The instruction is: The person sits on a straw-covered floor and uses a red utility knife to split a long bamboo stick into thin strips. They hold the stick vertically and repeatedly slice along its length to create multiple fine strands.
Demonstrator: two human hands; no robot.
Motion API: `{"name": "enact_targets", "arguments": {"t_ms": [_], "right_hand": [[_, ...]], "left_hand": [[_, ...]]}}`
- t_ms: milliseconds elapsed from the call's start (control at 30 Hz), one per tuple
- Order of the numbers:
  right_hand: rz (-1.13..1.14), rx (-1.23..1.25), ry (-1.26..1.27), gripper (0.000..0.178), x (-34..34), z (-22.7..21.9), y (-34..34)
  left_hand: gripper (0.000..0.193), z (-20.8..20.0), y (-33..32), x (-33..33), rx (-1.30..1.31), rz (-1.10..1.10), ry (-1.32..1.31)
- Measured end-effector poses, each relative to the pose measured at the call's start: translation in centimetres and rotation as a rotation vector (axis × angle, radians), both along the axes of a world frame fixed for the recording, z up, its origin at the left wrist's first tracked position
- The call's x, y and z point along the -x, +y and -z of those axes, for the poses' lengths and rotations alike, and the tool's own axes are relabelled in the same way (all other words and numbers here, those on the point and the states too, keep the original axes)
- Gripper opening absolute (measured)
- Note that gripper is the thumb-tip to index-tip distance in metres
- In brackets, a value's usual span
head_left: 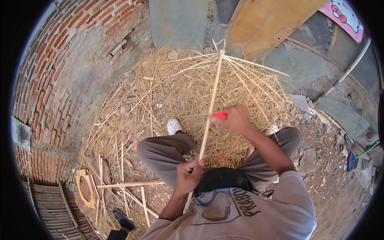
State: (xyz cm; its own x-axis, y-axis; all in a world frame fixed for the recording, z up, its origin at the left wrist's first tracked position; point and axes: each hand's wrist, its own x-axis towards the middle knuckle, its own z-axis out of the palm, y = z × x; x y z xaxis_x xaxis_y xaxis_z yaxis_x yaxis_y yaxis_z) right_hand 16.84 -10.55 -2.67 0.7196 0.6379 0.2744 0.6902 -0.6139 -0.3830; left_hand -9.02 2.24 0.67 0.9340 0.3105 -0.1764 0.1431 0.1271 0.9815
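Above a heap of pale bamboo shavings (180, 92) on the ground, the left hand (188, 176) is closed around a long thin bamboo strip (211, 100), while the right hand (236, 118) grips a red-handled knife (219, 115) against it.

Bamboo shavings (176, 92) crowd the ground ahead; brick wall (60, 68) hems the left, open dirt (340, 192) lies right.

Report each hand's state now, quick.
Left hand: closed around the long pale bamboo strip.
Right hand: closed on a red-handled tool against the strip.
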Motion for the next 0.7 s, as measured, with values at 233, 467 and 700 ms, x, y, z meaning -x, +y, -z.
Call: {"name": "enact_targets", "arguments": {"t_ms": [233, 467, 700], "right_hand": [[-0.018, 0.059, 0.031, 0.077, 2.1, 1.2, -0.1], [0.201, 0.027, 0.159, 0.082, -3.9, 1.7, -1.5], [0.404, 0.018, 0.23, 0.092, -7.5, 1.6, -2.6]], "left_hand": [[0.026, 0.4, -0.6, 1.2, -0.026, 0.003, 0.037], [0.026, 0.8, 0.4, 2.5, -0.179, 0.112, -0.025], [0.02, 0.6, 0.0, 5.0, -0.222, 0.159, -0.035]]}}
